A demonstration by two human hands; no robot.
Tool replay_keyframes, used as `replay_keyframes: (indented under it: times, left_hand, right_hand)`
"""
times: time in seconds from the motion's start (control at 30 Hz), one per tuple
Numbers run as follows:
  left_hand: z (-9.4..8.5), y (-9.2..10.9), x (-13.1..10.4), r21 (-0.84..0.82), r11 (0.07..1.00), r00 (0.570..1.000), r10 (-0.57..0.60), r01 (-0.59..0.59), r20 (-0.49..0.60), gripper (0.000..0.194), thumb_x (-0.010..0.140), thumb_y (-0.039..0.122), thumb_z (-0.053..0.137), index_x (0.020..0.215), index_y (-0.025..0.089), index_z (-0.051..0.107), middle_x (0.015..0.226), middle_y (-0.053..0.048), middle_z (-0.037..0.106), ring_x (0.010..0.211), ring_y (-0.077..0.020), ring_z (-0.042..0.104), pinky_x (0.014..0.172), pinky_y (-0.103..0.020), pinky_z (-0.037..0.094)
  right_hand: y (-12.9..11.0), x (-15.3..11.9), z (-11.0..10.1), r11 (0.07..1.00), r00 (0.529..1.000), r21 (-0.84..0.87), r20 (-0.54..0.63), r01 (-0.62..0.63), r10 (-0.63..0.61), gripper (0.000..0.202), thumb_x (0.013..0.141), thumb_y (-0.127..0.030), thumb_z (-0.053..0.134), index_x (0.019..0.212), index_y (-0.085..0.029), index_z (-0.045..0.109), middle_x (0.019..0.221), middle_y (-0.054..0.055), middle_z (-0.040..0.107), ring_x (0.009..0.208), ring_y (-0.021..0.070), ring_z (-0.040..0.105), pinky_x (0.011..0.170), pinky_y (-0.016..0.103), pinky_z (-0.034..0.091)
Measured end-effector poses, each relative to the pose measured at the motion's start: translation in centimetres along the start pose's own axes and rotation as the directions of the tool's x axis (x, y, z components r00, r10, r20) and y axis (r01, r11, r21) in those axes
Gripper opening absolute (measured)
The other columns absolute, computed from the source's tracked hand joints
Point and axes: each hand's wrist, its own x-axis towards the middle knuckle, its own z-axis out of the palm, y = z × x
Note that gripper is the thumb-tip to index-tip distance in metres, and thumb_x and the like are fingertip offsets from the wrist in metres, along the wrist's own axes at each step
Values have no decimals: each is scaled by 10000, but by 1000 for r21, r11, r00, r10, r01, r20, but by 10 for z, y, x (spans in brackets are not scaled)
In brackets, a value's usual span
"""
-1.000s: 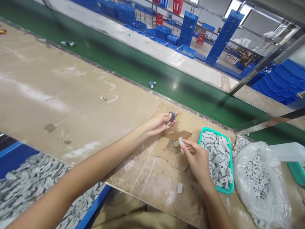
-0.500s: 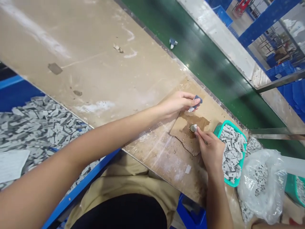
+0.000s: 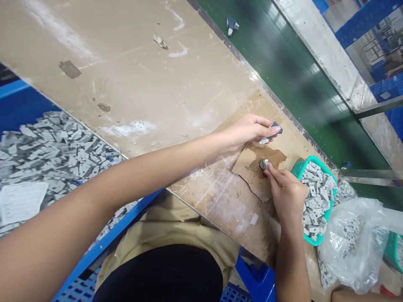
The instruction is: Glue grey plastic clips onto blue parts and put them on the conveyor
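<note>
My left hand point(image 3: 261, 129) is closed on a small dark blue and white plastic part point(image 3: 276, 129), held above the far edge of a torn cardboard piece point(image 3: 248, 170). Between the thumb and fingers of my right hand point(image 3: 286, 188) is a small pale grey plastic piece point(image 3: 266, 164). Its tip is at a small round dark-rimmed cap point(image 3: 262, 164) on the cardboard, where a wet brown stain point(image 3: 277, 158) spreads. Just right of my right hand stands a green basket point(image 3: 329, 214) full of similar grey pieces.
A clear plastic bag point(image 3: 368, 247) of small parts lies right of the basket. Behind the worktable point(image 3: 132, 92) runs a green conveyor belt point(image 3: 283, 71) carrying a blue-white part point(image 3: 232, 25). A blue bin point(image 3: 25, 100) with many grey pieces and a paper sheet point(image 3: 23, 201) sits at left.
The view has shifted, so most things appear displaced. Both hands keep their holds; the grey piece stays at the small round cap. Another dark blue part now shows on the belt at right.
</note>
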Motion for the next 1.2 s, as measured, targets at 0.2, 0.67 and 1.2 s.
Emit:
replay_keyframes:
  times: [0.2,0.67,1.2]
  left_hand:
    - [1,-2,-1,21,1000,1000,-15,15,14,146,837,214,700,779,84,669,744,-53,631,720,-112,602,770,-305,477]
    - [4,-9,-1,245,969,999,-12,21,-36,149,706,96,758,845,100,705,786,-53,708,684,-114,638,711,-277,514]
    - [23,-20,-14,179,984,970,-51,8,238,199,627,5,728,787,122,710,758,-17,729,714,-110,676,770,-258,546]
  right_hand:
    - [-2,2,0,1000,1000,13,1,1,-1,249,961,-320,562,1027,-190,764,858,61,757,754,155,706,699,241,556]
    - [-4,-1,-9,968,942,213,-277,-133,191,205,920,-241,623,1081,-222,748,914,56,754,816,167,697,752,300,566]
    - [1,-5,-12,947,919,319,-383,31,98,406,874,-72,615,1139,-363,716,916,18,702,798,147,676,687,280,568]
